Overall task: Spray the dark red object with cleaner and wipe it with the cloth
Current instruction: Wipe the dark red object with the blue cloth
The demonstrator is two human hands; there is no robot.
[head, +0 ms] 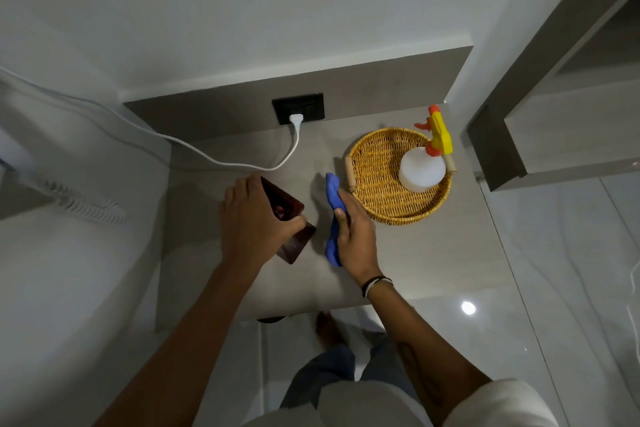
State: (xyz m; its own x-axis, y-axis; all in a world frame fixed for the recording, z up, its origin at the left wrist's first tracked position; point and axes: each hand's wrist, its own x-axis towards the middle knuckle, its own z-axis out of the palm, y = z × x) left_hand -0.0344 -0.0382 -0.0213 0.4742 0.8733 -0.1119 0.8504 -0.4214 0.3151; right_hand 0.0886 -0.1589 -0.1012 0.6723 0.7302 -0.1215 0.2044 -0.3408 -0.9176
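Note:
A dark red, glossy, box-like object [290,218] stands on the grey bedside table [415,253], and my left hand [254,218] grips it from above, covering its left side. Just to its right, my right hand [353,232] is closed around a blue cloth [333,194], which sticks out above and below the fist, a small gap away from the red object. The spray bottle [422,168], translucent white with a yellow and orange trigger head, stands in the wicker basket [377,204].
The round wicker basket takes up the table's right back part. A white plug [296,120] sits in a black wall socket, its cable running left across the table. A coiled phone cord [86,204] lies at the left. Glossy tiled floor lies below and to the right.

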